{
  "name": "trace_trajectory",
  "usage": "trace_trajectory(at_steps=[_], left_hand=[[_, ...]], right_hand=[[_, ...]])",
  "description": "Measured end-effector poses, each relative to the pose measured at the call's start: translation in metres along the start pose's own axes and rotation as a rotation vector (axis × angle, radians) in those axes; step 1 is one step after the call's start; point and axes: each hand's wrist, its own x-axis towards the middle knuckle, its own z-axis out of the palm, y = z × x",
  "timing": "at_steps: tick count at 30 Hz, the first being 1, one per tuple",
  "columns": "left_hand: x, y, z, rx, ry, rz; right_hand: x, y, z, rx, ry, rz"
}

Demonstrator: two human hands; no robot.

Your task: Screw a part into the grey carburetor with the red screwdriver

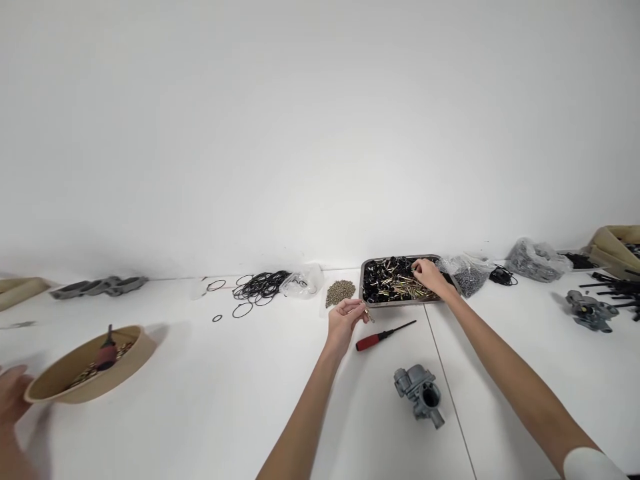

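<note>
My left hand [345, 324] is closed in a pinch on a small brass-coloured part [369, 316], just in front of the metal tray [395, 305]. Over the tray's right side, my right hand [429, 275] reaches down among black pieces and brass-coloured pins [407, 288]; its fingers are bent together, and what they grip is hidden. A screwdriver [373, 341] with a red and black handle lies on the table below my left hand. Nearer to me sits a grey metal carburetor [420, 393], its round bore facing me.
Left of the tray are a heap of small brass pieces [341, 292] and black rubber rings [263, 287]. Clear bags of parts [469, 275] stand to its right, beyond them another carburetor [591, 311]. At far left, another person's hand [13, 393] touches a tan bowl [120, 377] holding a screwdriver.
</note>
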Motion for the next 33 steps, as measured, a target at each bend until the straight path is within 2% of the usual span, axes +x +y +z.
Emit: trace_trajectory(at_steps=[3, 7, 11, 19, 24, 28, 31, 33], left_hand=[[0.000, 0.000, 0.000, -0.005, 0.014, -0.002], [0.000, 0.001, -0.001, -0.004, 0.030, 0.001], [-0.001, 0.002, -0.001, 0.005, 0.029, 0.004], [-0.002, 0.002, -0.001, 0.016, 0.037, 0.035], [-0.001, -0.001, -0.002, 0.075, 0.067, 0.080], [-0.001, -0.004, -0.002, 0.110, 0.139, 0.166], [0.004, -0.009, 0.004, 0.135, 0.188, 0.237], [0.014, -0.013, 0.014, 0.176, 0.181, 0.268]], right_hand=[[0.013, 0.003, 0.011, -0.056, -0.005, -0.058], [0.014, -0.009, 0.045, -0.071, -0.144, -0.200], [0.014, -0.007, 0.066, -0.093, -0.221, -0.220], [0.017, 0.011, 0.063, -0.055, -0.187, -0.215], [0.017, 0.009, 0.059, 0.011, -0.217, -0.212], [0.019, 0.006, 0.052, 0.068, -0.247, -0.176], [0.018, 0.007, 0.046, 0.115, -0.239, -0.138], [0.015, 0.010, 0.040, 0.149, -0.232, -0.107]])
